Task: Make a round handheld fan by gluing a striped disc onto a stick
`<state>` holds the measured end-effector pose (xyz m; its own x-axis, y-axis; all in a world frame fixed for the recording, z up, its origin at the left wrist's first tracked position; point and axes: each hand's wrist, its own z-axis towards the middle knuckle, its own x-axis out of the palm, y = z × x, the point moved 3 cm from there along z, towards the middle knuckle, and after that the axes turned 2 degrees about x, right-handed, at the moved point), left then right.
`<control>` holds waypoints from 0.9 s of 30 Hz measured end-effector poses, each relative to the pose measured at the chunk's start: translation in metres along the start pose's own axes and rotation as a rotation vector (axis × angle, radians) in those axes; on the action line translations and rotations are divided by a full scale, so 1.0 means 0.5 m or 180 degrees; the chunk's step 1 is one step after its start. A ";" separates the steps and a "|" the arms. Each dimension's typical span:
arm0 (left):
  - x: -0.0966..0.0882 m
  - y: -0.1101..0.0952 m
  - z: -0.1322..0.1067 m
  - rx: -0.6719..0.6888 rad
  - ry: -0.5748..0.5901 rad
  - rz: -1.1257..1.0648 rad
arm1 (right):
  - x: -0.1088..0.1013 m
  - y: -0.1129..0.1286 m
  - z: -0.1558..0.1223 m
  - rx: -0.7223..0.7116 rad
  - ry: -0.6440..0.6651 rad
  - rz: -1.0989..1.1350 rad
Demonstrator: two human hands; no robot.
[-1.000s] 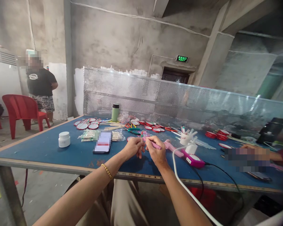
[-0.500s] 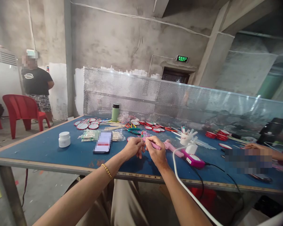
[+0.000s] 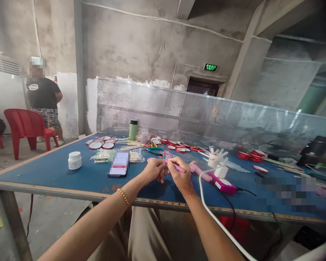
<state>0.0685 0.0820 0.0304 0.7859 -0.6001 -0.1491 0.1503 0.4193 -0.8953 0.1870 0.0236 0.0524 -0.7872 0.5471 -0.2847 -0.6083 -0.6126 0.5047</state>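
Over the front of the blue table, my left hand [image 3: 155, 170] is closed in a pinch close beside my right hand. A small piece with red and green on it [image 3: 164, 156] sticks up at its fingertips; its kind is too small to make out. My right hand [image 3: 181, 177] is wrapped round a pink pen-shaped tool [image 3: 179, 167], whose tip meets the left fingers. The contact point is hidden by the fingers. Right of my hands lie a pink handle-like object [image 3: 197, 169] and a magenta box [image 3: 223, 184] with a black cord.
A phone [image 3: 118, 165], a white jar [image 3: 75, 160] and a green bottle [image 3: 133, 129] stand leftward. Red-rimmed discs [image 3: 108, 145], pliers [image 3: 154, 149] and a cup of sticks [image 3: 214, 158] lie farther back. A white cable [image 3: 203, 197] crosses the table edge. A person [image 3: 43, 94] stands far left.
My hands and the pink tool stay almost in place. At the right, another person's hand and forearm that reached over the table are out of sight now.
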 end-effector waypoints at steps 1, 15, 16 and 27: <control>0.000 -0.001 0.000 -0.0013 0.0000 -0.0001 | 0.000 0.001 0.000 -0.0011 0.0002 -0.0008; 0.001 -0.004 -0.002 -0.0081 -0.0036 -0.0039 | -0.002 0.002 0.002 -0.0016 0.0003 -0.0075; 0.001 -0.004 -0.002 -0.0081 -0.0045 -0.0033 | -0.001 0.002 0.001 -0.0020 0.0011 -0.0081; -0.001 -0.003 -0.003 0.0000 -0.0047 -0.0038 | 0.000 0.003 0.000 -0.0005 0.0027 -0.0067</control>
<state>0.0671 0.0804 0.0313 0.7928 -0.5950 -0.1323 0.1596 0.4121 -0.8971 0.1863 0.0227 0.0531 -0.7750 0.5550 -0.3023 -0.6249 -0.6019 0.4972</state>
